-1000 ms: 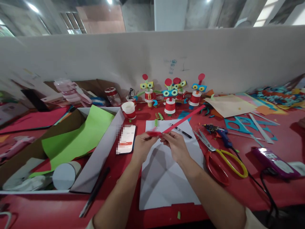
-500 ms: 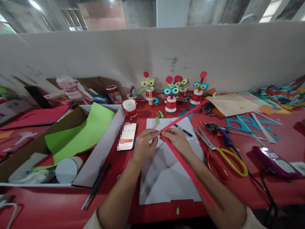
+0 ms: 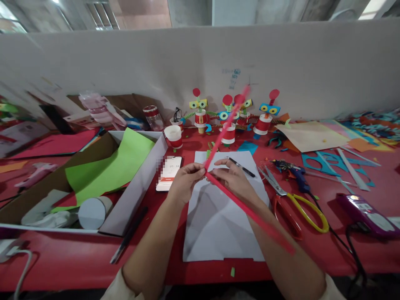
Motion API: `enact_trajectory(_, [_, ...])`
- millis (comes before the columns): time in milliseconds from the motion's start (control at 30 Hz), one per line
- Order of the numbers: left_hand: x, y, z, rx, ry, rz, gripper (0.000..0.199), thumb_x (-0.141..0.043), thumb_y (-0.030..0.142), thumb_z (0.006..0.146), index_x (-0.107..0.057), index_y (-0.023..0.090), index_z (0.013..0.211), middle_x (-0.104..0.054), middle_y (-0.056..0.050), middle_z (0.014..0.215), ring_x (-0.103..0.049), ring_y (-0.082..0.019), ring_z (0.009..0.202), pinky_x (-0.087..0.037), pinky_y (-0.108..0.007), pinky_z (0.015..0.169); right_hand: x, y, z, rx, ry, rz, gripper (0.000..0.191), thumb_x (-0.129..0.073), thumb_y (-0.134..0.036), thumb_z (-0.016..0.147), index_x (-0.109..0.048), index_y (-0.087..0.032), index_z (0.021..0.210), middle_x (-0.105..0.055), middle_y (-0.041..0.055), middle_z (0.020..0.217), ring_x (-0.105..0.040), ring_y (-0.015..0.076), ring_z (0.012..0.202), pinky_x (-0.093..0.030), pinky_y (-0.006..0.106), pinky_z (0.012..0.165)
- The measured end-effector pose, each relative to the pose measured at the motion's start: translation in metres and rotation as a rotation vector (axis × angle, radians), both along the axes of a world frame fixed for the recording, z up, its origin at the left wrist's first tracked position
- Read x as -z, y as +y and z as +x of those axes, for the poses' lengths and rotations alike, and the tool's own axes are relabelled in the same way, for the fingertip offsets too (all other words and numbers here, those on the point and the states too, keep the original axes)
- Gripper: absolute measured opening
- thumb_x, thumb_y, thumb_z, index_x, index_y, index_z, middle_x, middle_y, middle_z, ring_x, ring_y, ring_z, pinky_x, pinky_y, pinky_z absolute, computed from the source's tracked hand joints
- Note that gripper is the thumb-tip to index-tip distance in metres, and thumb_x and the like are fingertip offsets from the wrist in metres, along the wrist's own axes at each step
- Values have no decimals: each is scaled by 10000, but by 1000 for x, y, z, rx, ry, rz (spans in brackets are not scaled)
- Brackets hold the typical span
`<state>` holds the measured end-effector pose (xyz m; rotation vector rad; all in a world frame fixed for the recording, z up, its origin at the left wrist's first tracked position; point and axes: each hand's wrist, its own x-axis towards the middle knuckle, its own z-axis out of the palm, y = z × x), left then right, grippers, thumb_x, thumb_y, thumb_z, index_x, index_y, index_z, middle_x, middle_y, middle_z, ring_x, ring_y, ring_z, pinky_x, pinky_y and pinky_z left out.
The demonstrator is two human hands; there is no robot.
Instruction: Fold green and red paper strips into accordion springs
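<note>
Two long red paper strips [image 3: 240, 201] meet at a corner between my hands, above a white sheet [image 3: 218, 233]. My left hand [image 3: 187, 179] pinches this corner between thumb and fingers. One strip rises up and to the right; the other slants down over my right forearm, its end blurred. Beside the corner, my right hand [image 3: 233, 177] has its thumb and a finger at the lower strip, with the index finger lifted. A black pen [image 3: 241, 166] lies on the sheet behind my right hand.
Several paper-cup figures [image 3: 228, 133] stand at the back. Scissors [image 3: 293, 204], a glue gun [image 3: 292, 173] and a purple device [image 3: 368, 216] lie right. To the left are a phone [image 3: 168, 174], a white cup [image 3: 173, 136] and a box [image 3: 134, 196] holding green paper.
The far strip has swung up and now points more steeply. My right hand's fingers have loosened and lifted a little. The view has shifted slightly.
</note>
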<state>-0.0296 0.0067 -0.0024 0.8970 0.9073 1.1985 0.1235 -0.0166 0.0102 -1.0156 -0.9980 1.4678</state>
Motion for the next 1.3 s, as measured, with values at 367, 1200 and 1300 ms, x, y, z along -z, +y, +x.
enact_trajectory(367, [-3, -9, 19, -44, -299, -159, 275, -845, 200, 532, -629, 166, 699, -643, 27, 668, -622, -85, 651, -474, -194, 645, 10, 2, -11, 179, -84, 145, 160, -714, -349, 687, -681, -194, 665, -653, -4, 625, -585, 130, 597, -472, 270, 596])
enact_trajectory(1200, [-2, -7, 15, -4, -141, -112, 184, -821, 203, 553, -691, 154, 675, -669, -5, 672, -596, -100, 631, -469, -231, 646, 10, 1, -7, 215, -168, 181, 169, -642, -365, 761, -671, -207, 711, -613, -17, 586, -545, 124, 563, -425, 248, 556])
enact_trajectory(1300, [-3, -7, 17, -15, -214, -138, 198, -825, 196, 550, -687, 153, 686, -660, 11, 652, -589, -80, 607, -467, -216, 650, 9, 0, -8, 176, -142, 209, 150, -627, -348, 774, -686, -212, 754, -647, -7, 651, -558, 127, 593, -442, 253, 583])
